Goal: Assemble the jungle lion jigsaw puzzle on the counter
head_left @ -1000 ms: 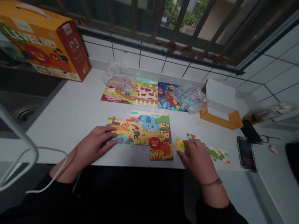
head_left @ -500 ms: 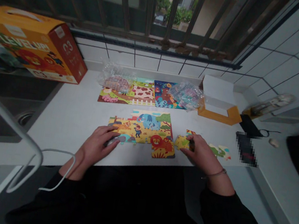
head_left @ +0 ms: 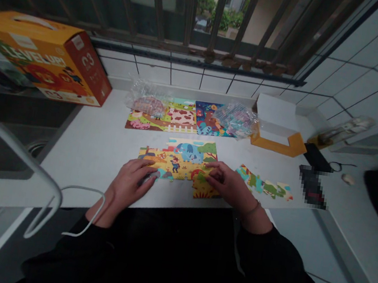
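Grip pinched nearly closed, right hand [head_left: 227,183] holds piece [head_left: 201,178] over puzzle's [head_left: 187,153] four o'clock, needing steadiness; left hand [head_left: 130,181], loosely open, at eight.

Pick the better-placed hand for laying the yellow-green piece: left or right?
Right, most likely: the right hand already holds the yellow-green piece over the puzzle. The left hand is at the puzzle's left end, apparently better placed to steady it.
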Demonstrator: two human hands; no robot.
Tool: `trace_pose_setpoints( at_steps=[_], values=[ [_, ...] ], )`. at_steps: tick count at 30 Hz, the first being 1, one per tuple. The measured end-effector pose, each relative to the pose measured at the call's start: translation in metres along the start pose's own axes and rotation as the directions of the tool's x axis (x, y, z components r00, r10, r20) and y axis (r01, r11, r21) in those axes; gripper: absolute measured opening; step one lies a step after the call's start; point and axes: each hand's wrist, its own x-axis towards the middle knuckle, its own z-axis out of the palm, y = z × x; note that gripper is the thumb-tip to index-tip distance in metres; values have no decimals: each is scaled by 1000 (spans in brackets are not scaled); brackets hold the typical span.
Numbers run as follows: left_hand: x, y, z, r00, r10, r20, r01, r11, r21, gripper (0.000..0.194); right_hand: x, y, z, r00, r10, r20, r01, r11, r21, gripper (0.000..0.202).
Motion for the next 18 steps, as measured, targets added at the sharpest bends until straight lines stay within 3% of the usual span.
trace_pose_setpoints(
  at_steps=[2, 7, 11, 14, 16, 18],
  values=[
    [0, 15, 3, 1000, -12, 20, 13, 999, -41, 28, 7, -5, 16, 1000, -8, 9, 8, 999, 48, 31],
    [-4, 53, 23, 996, 32, 83, -17, 984, -179, 73, 11, -23, 52, 997, -27, 73, 15, 986, 167, 24],
    [-4, 60, 36, 994, 4, 111, 21, 975, -223, 72, 8, -33, 66, 998, -43, 54, 33, 985, 170, 22],
    [-4, 53, 37, 997, -26, 79, 43, 975, -219, 65, 7, -26, 58, 996, -83, -44, 83, 997, 4, 24],
    [-3, 45, 33, 998, -40, 53, 49, 983, -178, 61, 6, -14, 39, 981, -114, -155, 78, 972, -224, 27],
    [-1, 35, 26, 997, -78, 19, 79, 990, -115, 60, 3, 3, 11, 958, -115, -264, -21, 886, -464, 28]
  ],
)
